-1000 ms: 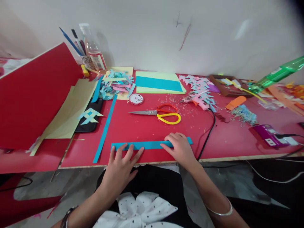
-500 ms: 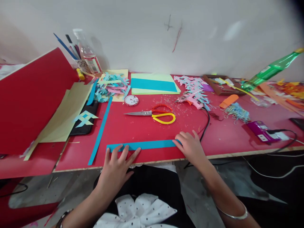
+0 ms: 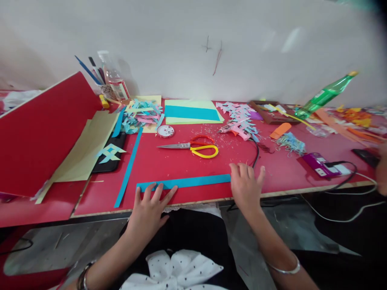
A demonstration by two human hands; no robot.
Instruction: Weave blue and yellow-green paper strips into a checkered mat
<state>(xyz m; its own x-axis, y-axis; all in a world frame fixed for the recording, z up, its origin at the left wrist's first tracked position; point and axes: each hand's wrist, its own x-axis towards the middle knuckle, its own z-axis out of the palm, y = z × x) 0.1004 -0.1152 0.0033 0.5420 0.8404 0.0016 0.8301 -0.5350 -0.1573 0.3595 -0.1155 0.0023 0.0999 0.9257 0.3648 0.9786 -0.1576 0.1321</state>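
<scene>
A long blue paper strip (image 3: 202, 181) lies flat along the front of the red table. My left hand (image 3: 150, 205) rests over its left end, fingers spread and pressing on the paper. At the strip's right end is my right hand (image 3: 246, 185), its fingers extended on the table beside the paper's tip. Another blue strip (image 3: 128, 171) slants away on the left. Beyond my hands lie scissors (image 3: 190, 148) with one red and one yellow handle loop, blades pointing left. A woven paper piece (image 3: 111, 153) sits on a black phone (image 3: 117, 163).
Cut paper pieces (image 3: 142, 114) heap near a clear bottle (image 3: 116, 80). Sheets with a blue band (image 3: 192, 113), a pink glue gun (image 3: 238, 131) and a round lid (image 3: 165, 131) lie behind the scissors. To the right are a purple power box (image 3: 320, 165) and a green bottle (image 3: 328, 94).
My right hand has lifted off the strip's right end and shifted slightly right, uncovering the tip. My left hand stays on the strip. The camera view has tilted a little.
</scene>
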